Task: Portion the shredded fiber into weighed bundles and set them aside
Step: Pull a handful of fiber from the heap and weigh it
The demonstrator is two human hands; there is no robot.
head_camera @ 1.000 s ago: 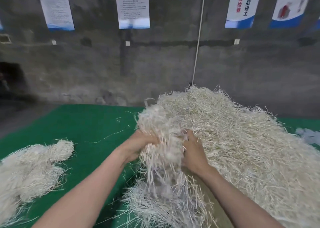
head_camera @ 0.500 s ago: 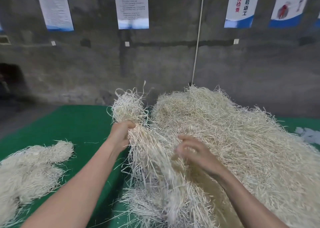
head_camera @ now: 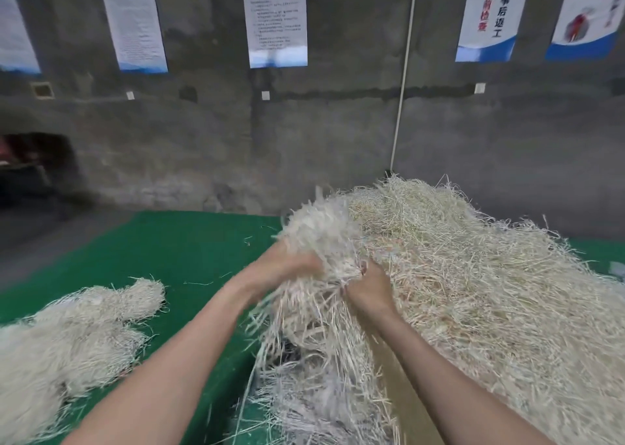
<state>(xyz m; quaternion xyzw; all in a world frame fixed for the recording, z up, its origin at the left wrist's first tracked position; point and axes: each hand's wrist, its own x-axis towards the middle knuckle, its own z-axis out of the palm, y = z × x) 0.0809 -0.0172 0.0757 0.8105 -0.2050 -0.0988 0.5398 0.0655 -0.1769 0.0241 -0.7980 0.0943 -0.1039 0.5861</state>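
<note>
Fiber clump gripped between left hand, right hand.

There's the heap of shredded fiber on your right: pale straw colour, thin strips tangled every way, mounded high. At its near-left edge a clump is up off the heap. It's whiter and blurred, with strands trailing down to the heap's foot. Your left hand and right hand grip it from either side. Well apart on your left, the set-aside fiber lies low and flat.
</note>
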